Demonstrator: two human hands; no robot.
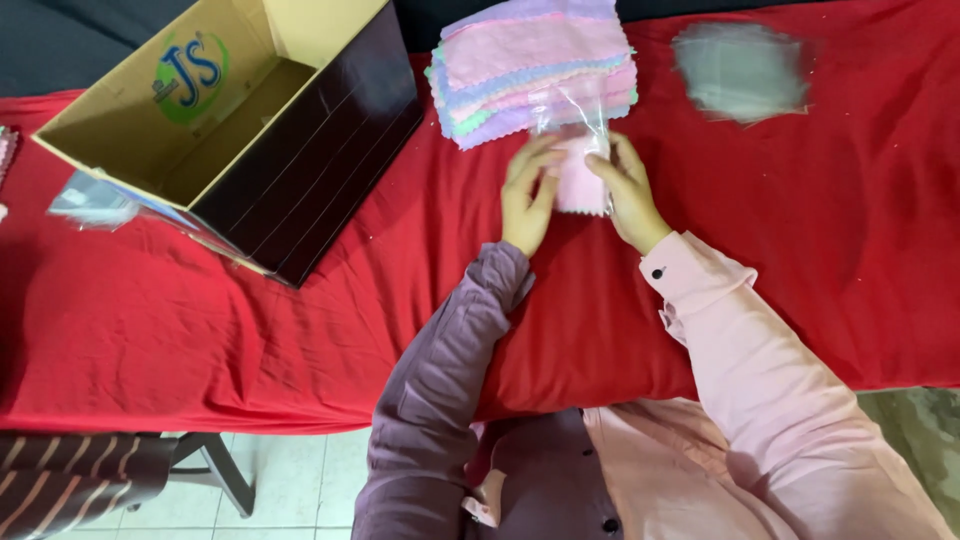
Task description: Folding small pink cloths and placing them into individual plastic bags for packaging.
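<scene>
Head view: left hand [527,200] and right hand [628,196] are pinching a folded pink cloth [581,183] in a clear plastic bag [570,110], near the bench's [250,300] far edge, touching the pastel cloth stack [535,65].

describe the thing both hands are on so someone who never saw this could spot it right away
Start at the red tablecloth and find the stack of pastel cloths at its far edge. Just in front of it, the left hand and right hand hold a folded pink cloth between them. Unlike the stacked ones, it sits partly inside a clear plastic bag.
</scene>
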